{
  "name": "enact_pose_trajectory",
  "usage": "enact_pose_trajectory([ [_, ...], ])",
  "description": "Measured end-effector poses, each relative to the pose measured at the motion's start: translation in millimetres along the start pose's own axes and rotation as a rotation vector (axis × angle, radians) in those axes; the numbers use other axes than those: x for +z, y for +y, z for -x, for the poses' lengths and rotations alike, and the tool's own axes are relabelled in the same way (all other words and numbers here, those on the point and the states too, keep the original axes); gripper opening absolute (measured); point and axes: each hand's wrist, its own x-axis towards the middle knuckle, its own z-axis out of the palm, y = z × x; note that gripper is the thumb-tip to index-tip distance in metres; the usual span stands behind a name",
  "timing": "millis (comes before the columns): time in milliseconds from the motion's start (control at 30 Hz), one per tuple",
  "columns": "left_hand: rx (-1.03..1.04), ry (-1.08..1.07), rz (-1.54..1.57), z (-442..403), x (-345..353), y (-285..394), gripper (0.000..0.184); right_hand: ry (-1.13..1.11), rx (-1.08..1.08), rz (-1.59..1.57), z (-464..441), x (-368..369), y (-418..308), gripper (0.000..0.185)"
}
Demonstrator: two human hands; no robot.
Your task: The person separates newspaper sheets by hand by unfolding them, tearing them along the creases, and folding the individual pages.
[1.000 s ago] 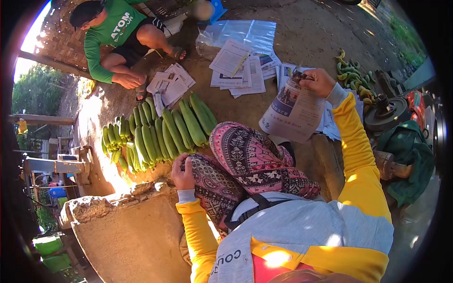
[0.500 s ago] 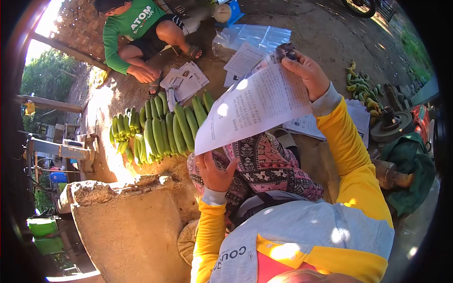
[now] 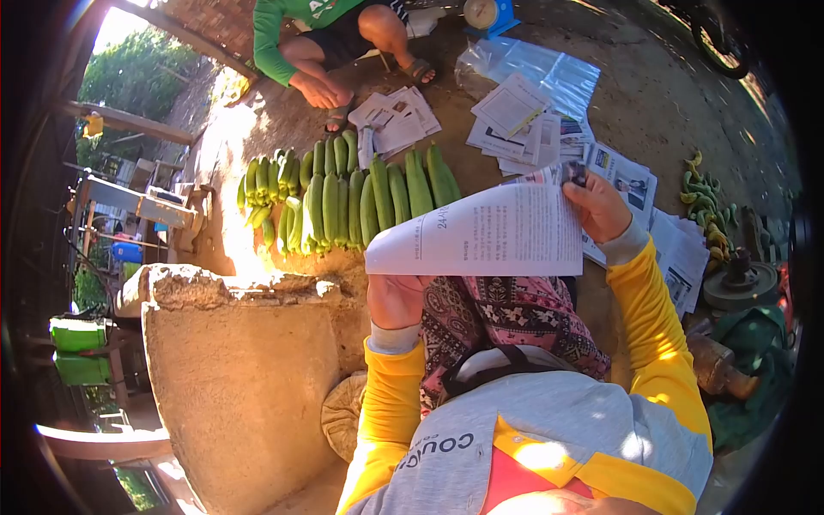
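A printed paper sheet (image 3: pixel 493 230) is spread above my lap, held between both hands. My right hand (image 3: pixel 601 204) pinches its upper right corner, where a small dark patch shows at the fingertips. My left hand (image 3: pixel 396 300) is at the lower left edge, its fingers mostly hidden behind the sheet. Just beyond the sheet lie long green vegetables (image 3: pixel 352 202), laid side by side in rows on the ground. More printed papers (image 3: pixel 515 120) are scattered past the sheet, with another pile (image 3: pixel 682 249) beside my right forearm.
A person in a green top (image 3: pixel 322 81) squats beyond the vegetables, near loose papers (image 3: pixel 399 120). Clear plastic (image 3: pixel 558 77) and a blue scale (image 3: pixel 489 15) lie farther back. Yellow-green produce (image 3: pixel 704 202), a round metal weight (image 3: pixel 742 283) and green cloth (image 3: pixel 747 343) are right. A concrete block (image 3: pixel 240 378) stands left.
The sheet, first hanging from my right hand, has been brought across my lap. My left hand has risen from my knee to its lower edge. The view has shifted.
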Motion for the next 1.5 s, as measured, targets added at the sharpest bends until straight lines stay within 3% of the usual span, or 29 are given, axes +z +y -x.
enact_pose_trajectory([
  [67,-0.121,-0.024,0.174,2.1,-14.5,9.3,0.049,-0.013,0.050,0.037,5.6,5.1,13.8,0.029],
  [133,-0.049,0.089,0.126,5.6,-7.2,15.6,0.046,0.015,0.093,0.081,13.4,3.9,27.7,0.029],
  [167,-0.033,0.133,0.105,6.5,-4.5,15.8,0.045,0.017,0.156,0.307,14.8,-5.7,36.7,0.029],
  [200,-0.029,0.142,-0.013,10.3,-17.2,17.2,0.042,0.030,0.231,0.529,19.5,-15.1,40.4,0.028],
  [300,-0.058,0.075,-0.252,19.3,-14.3,27.8,0.031,0.031,0.224,0.638,31.0,-4.6,38.9,0.030],
  [367,-0.077,0.086,-0.299,25.5,-24.3,24.1,0.025,0.304,-0.058,1.156,30.8,-27.4,73.8,0.034],
  [467,-0.116,0.055,-0.368,31.0,-28.6,19.3,0.018,0.585,-0.423,1.432,31.2,-17.6,68.1,0.045],
  [567,-0.135,0.015,-0.423,31.1,-17.6,6.0,0.015,0.150,-0.422,1.206,35.5,25.6,37.4,0.045],
  [633,-0.095,0.020,-0.483,25.9,8.8,-8.5,0.013,-0.085,-0.571,1.144,42.3,55.2,39.3,0.045],
  [733,-0.070,-0.021,-0.442,18.5,17.3,-21.6,0.021,-0.227,-0.534,1.075,47.3,92.4,35.8,0.042],
  [867,-0.064,-0.120,-0.436,12.9,17.5,-20.6,0.040,-0.140,-0.616,1.089,37.6,88.4,37.6,0.042],
  [1167,-0.129,-0.181,-0.170,13.3,24.1,-22.3,0.055,-0.148,-0.535,1.063,35.0,93.9,27.5,0.036],
  [1500,-0.155,-0.095,-0.262,14.4,19.7,-23.8,0.046,-0.177,-0.504,1.064,35.1,95.8,28.9,0.033],
])
